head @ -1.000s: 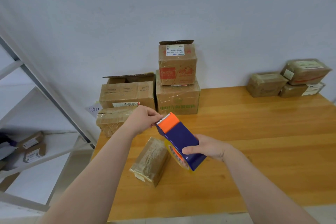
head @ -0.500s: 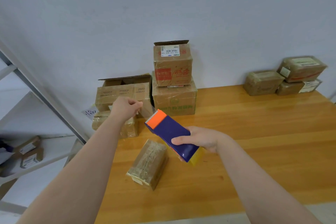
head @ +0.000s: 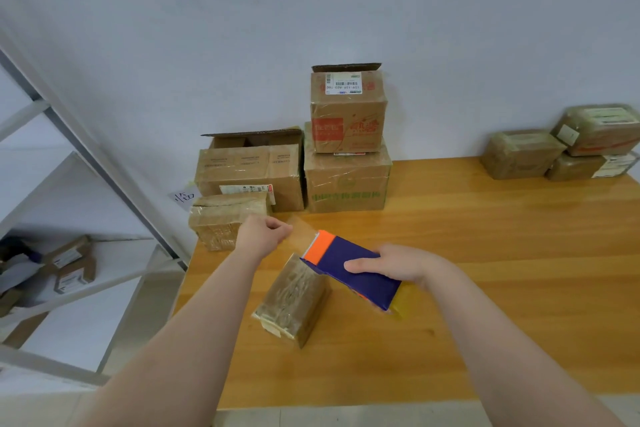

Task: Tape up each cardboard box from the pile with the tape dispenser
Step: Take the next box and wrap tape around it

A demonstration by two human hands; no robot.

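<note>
A person's right hand (head: 398, 267) holds a blue tape dispenser (head: 349, 270) with an orange head above a wooden bench (head: 502, 253). Its grip is clamped around the body, thumb across the top face. The dispenser is tilted, orange end pointing up and left, with a yellowish tape roll (head: 405, 302) showing at its lower end.

The left hand (head: 263, 236) hovers just beyond the orange end, its grip pinched together on a strip of clear tape (head: 301, 227) that stretches faintly between fingertips and dispenser. Beneath them a small wrapped box (head: 294, 298) lies on the bench, its far end overlapped by the dispenser's head; whether the two touch cannot be told.

The pile stands against the white wall at the bench's back left: an open-topped carton (head: 249, 170), a green-printed carton (head: 346, 184) beside it, a red-printed carton (head: 346, 114) with a raised flap stacked on that, and a low taped parcel (head: 221, 222) in front. Three wrapped parcels (head: 523, 152) sit well apart at the back right. Metal shelving (head: 104, 163) at left carries more small boxes (head: 72, 267).
</note>
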